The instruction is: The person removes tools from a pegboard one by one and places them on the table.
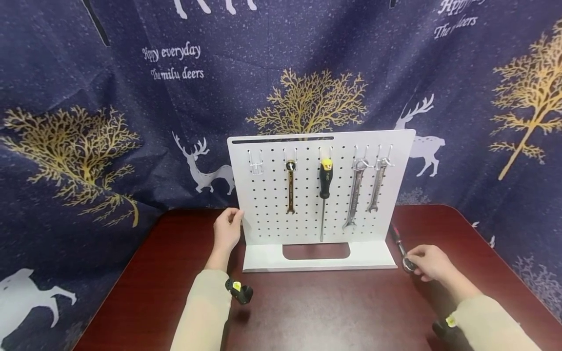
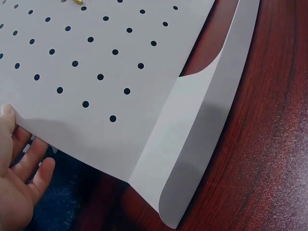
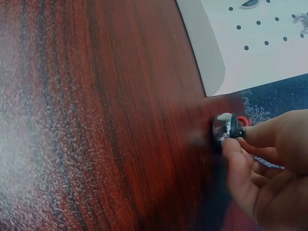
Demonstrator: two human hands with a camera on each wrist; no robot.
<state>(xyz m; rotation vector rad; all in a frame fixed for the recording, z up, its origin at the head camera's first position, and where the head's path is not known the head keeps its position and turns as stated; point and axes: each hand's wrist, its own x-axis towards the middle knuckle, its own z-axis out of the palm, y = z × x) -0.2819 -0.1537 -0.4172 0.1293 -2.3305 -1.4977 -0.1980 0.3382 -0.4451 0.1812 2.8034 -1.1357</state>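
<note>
A white pegboard (image 1: 268, 204) stands upright on its white base (image 1: 263, 257). At its left edge, my left hand (image 1: 228, 228) grips the panel; the left wrist view shows the thumb (image 2: 6, 111) on the front face and the fingers behind the edge. My right hand (image 1: 431, 263), off the base's right corner, pinches the round head of a ratchet wrench (image 1: 401, 247). Its red and black handle points away past the board's right side. In the right wrist view, the ratchet head (image 3: 223, 126) sits between thumb and fingers, low over the table.
On the board's hooks hang a dark combination wrench (image 1: 291, 187), a yellow-and-black screwdriver (image 1: 325, 180) and two silver wrenches (image 1: 354, 195). A wire hook (image 1: 256, 167) at the upper left holds nothing. Behind the red-brown table (image 1: 316, 312) hangs a blue curtain (image 1: 228, 97) printed with deer.
</note>
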